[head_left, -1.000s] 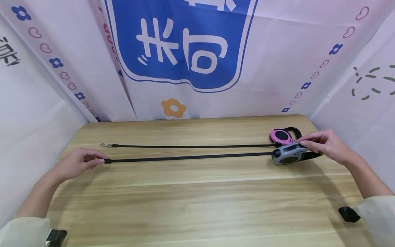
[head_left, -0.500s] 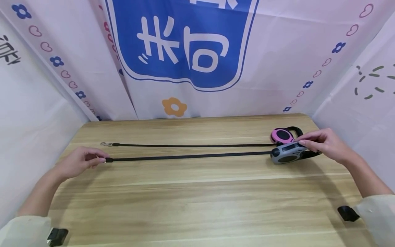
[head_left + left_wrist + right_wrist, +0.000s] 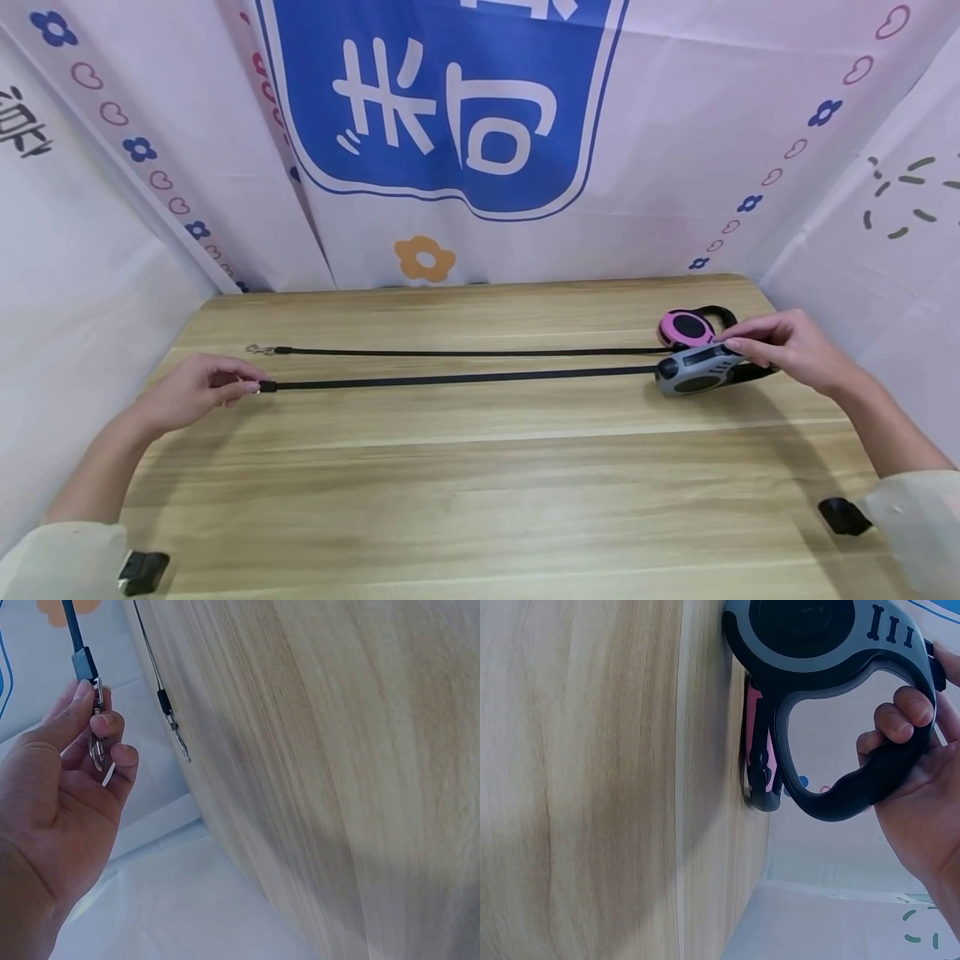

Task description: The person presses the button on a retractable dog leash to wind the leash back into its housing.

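My right hand (image 3: 787,348) grips the black loop handle of a grey retractable dog leash (image 3: 693,369), as the right wrist view shows, with fingers curled through the loop. Its black strap (image 3: 465,379) runs taut to the left. At that end my left hand (image 3: 198,392) pinches the metal snap hook (image 3: 97,742) just below the strap's black sleeve. Behind it lies a pink retractable leash (image 3: 686,327), partly hidden by the grey one in the right wrist view. Its thin black cord (image 3: 480,353) stretches across the table to a metal clip (image 3: 260,350).
Both leashes are over a wood-grain table (image 3: 480,500). White printed cloth (image 3: 675,150) with a blue emblem hangs behind the table's far edge, and more cloth stands at both sides. A dark device (image 3: 845,516) sits by the right sleeve.
The view has shifted slightly. The grey leash and its strap appear a few pixels higher and the casing slightly further left. Both hands keep their hold.
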{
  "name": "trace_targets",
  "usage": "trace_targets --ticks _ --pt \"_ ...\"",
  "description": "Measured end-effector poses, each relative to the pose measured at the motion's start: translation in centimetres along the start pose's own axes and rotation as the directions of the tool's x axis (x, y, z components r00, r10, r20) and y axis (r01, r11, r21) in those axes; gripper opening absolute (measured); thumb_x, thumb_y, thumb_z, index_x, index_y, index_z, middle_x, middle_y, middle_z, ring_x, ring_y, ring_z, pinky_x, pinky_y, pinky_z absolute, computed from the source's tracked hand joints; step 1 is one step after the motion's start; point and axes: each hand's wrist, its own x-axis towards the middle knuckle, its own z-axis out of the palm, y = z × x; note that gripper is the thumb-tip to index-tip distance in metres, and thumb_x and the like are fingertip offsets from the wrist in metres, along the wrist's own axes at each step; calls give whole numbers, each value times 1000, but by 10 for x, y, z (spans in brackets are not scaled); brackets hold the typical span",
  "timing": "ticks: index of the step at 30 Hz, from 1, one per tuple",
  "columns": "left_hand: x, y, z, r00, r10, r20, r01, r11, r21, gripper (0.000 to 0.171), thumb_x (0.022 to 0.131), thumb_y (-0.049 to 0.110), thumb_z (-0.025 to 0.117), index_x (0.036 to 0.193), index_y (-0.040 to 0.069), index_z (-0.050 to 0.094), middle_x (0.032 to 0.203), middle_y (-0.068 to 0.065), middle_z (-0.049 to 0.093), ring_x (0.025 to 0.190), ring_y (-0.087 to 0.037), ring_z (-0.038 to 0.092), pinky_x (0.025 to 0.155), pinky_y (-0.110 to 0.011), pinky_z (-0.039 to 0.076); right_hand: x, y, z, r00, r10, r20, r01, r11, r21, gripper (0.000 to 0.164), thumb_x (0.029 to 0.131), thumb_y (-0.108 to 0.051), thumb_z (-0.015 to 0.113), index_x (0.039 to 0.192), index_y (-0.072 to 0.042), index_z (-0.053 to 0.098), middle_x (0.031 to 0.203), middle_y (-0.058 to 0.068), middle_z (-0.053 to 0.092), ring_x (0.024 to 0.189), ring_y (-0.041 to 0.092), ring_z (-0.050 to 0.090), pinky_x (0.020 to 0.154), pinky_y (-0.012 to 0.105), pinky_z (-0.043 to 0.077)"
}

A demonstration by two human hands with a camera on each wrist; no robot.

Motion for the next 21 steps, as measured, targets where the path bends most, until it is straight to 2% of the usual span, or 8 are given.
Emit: trace_targets --ticks 14,21 --pt "1 1 -1 998 59 -19 -60 997 -44 14 95 -13 65 106 -10 73 76 3 67 59 -10 56 49 -27 47 1 2 2 1000 -11 -9 11 1000 5 21 94 11 65 104 -1 79 59 0 51 47 14 37 40 33 30" --pt "0 1 -2 998 65 -20 -65 997 -46 14 95 -13 65 106 -10 73 79 4 69 59 -10 57 50 -27 48 1 1 3 1000 -8 -14 8 1000 -1 21 94 11 65 104 -2 79 58 -1 50 47 13 37 41 32 31"
